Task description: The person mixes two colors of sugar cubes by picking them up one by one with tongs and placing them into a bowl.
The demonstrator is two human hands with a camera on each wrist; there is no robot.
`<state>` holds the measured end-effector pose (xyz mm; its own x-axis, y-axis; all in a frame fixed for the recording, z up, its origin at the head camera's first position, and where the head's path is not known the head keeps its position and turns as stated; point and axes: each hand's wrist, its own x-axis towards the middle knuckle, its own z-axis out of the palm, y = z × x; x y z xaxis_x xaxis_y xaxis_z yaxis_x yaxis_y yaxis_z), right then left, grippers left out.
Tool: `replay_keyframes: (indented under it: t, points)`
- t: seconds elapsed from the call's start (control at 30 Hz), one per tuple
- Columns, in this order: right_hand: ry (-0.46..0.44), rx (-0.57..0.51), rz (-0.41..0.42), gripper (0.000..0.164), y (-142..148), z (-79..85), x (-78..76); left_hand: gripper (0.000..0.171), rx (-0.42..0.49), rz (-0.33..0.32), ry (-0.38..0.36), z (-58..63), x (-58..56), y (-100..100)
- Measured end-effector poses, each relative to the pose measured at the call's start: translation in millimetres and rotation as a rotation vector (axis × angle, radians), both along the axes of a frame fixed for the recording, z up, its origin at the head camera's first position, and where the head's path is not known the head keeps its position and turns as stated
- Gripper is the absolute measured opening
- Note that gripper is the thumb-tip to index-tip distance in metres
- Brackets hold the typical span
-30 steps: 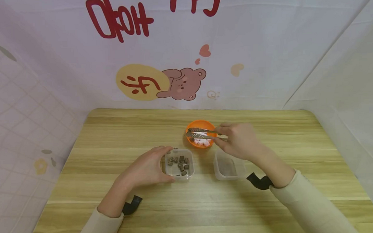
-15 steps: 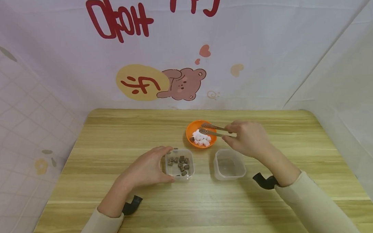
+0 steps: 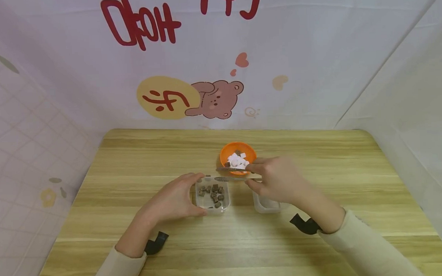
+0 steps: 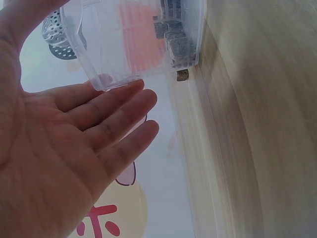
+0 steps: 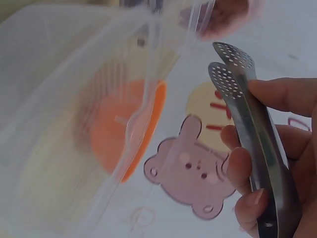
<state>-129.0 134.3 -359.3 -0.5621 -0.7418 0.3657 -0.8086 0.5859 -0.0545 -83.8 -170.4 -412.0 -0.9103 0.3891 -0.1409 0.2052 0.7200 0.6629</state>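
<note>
Tongs [image 5: 260, 129], pinched by the right hand [image 3: 279, 178], have shifted toward eight o'clock; the left hand [image 3: 172, 198] clasps a box [image 3: 206, 201].

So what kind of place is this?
Maybe a little tabletop booth: there's a wood-grain table, with pale, cloth-like walls around its back and sides, and a cartoon bear printed on the back one.
</note>
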Motion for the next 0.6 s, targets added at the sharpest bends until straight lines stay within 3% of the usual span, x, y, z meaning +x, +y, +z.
replay_keyframes:
  t: [0.17,0.33,0.6]
  points:
    - [-0.056,0.131,-0.005,0.013,-17,3.8,6.8,0.1,-0.003,-0.004,-0.003,-0.2,-0.2,-1]
    - [-0.109,0.285,-0.023,0.027,-34,9.0,11.0,0.1,0.002,-0.006,-0.003,-0.6,-0.2,-2]
    - [-0.046,0.454,0.014,0.034,-60,9.8,17.4,0.099,0.014,-0.013,0.004,-1.5,-0.6,-2]
